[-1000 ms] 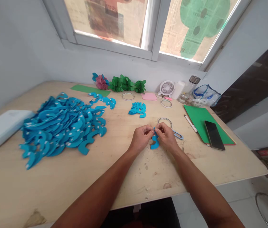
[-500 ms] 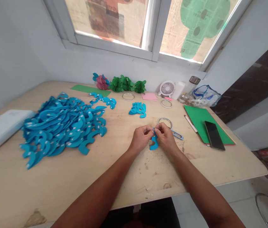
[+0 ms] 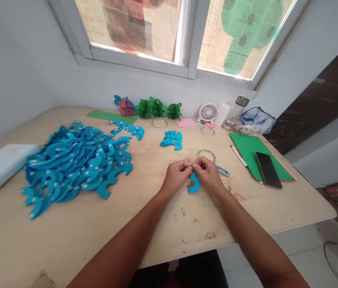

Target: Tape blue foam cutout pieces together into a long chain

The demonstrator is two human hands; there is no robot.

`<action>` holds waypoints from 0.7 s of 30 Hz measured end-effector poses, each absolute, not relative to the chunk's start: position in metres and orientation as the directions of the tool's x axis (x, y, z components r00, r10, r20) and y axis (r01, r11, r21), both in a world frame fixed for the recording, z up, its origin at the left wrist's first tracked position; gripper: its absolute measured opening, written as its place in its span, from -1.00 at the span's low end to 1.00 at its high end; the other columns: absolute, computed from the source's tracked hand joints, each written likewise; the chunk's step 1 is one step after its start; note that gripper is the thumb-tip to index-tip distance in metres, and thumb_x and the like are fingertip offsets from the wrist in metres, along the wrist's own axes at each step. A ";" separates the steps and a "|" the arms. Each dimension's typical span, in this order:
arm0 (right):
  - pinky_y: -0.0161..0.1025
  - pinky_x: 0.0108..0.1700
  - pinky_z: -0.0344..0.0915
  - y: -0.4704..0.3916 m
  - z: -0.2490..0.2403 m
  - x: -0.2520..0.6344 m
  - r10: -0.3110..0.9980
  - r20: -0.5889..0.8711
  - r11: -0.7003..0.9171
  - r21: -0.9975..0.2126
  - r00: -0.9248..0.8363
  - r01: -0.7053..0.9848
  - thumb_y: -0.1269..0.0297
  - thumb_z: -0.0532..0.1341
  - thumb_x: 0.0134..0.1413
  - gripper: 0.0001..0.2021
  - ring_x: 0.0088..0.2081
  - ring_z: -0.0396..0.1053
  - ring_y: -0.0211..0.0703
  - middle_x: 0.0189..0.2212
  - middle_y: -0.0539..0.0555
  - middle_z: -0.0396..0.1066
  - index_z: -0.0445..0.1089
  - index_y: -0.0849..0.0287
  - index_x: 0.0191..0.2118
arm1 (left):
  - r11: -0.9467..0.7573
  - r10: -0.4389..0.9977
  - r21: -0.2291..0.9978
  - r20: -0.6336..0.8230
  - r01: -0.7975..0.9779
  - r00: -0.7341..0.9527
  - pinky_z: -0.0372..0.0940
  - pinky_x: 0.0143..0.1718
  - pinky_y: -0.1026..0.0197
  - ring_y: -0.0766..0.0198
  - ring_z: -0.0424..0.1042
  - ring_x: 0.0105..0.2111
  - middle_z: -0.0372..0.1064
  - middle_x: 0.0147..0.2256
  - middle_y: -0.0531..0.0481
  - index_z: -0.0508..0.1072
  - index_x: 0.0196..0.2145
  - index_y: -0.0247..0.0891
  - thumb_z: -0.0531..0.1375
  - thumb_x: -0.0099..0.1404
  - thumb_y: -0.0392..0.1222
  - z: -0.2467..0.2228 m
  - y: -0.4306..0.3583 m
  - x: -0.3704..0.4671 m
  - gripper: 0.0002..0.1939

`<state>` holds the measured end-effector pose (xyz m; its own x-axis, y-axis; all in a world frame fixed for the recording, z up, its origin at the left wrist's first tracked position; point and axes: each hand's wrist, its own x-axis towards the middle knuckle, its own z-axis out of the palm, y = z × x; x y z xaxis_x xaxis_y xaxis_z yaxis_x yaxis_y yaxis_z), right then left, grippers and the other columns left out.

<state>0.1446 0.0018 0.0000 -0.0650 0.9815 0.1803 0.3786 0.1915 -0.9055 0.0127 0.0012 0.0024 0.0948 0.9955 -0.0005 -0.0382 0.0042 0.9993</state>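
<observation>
My left hand (image 3: 177, 175) and my right hand (image 3: 205, 172) meet over the table, fingertips pinched together at the top of a curved blue paper piece (image 3: 194, 184). The piece hangs down between the hands, its upper end hidden by the fingers. Just behind the right hand lie a tape ring (image 3: 206, 150) and a blue cutter (image 3: 223, 171). Farther back is a small cluster of blue pieces (image 3: 171, 139). To the left spreads a large heap of blue curved pieces (image 3: 79, 160) with small white squares on them.
A white case (image 3: 4, 168) stands at the left. Green paper ornaments (image 3: 157, 108), a small fan (image 3: 208, 113) and a bottle (image 3: 239, 107) line the wall. A phone (image 3: 268, 170) lies on green sheets (image 3: 247, 150) at the right, beside a white pen (image 3: 239, 156).
The view has shifted slightly. Both hands stay together at the blue piece, with little visible change in their grip.
</observation>
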 end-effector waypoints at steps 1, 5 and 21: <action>-0.33 -0.45 0.17 0.002 0.000 0.145 0.981 0.184 0.195 -0.903 -0.064 0.383 0.24 0.13 -0.03 -0.87 -0.51 0.23 -0.29 -0.55 -0.03 0.31 0.27 0.18 -0.46 | 0.007 0.995 0.999 -0.003 -0.037 0.097 0.26 -0.53 0.36 0.38 0.32 -0.58 0.35 -0.61 0.05 0.43 -0.60 -0.32 0.18 -0.02 -0.27 0.002 0.001 0.013 -0.92; -0.35 -0.48 0.13 0.004 -0.001 0.146 0.981 0.183 0.192 -0.911 -0.059 0.366 0.23 0.13 -0.03 -0.86 -0.54 0.17 -0.31 -0.59 -0.06 0.24 0.25 0.18 -0.48 | 0.065 0.991 0.994 -0.053 -0.091 0.127 0.25 -0.60 0.36 0.37 0.31 -0.57 0.35 -0.55 0.03 0.42 -0.52 -0.33 0.19 -0.02 -0.22 -0.001 0.000 0.015 -0.90; -0.36 -0.50 0.08 0.006 0.000 0.147 0.988 0.144 0.153 -0.960 -0.054 0.236 0.08 0.14 -0.03 -0.74 -0.54 0.12 -0.32 -0.61 -0.07 0.18 0.23 0.17 -0.52 | 0.111 0.977 0.992 -0.097 -0.065 0.191 0.19 -0.64 0.37 0.42 0.26 -0.64 0.29 -0.61 0.08 0.38 -0.54 -0.33 0.18 -0.05 -0.20 -0.002 -0.002 0.016 -0.88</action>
<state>0.1473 0.0057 0.0002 -0.0544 0.9881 0.1438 0.2362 0.1526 -0.9596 0.0158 -0.0019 -0.0019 0.1914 0.9767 -0.0968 -0.0652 0.1111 0.9917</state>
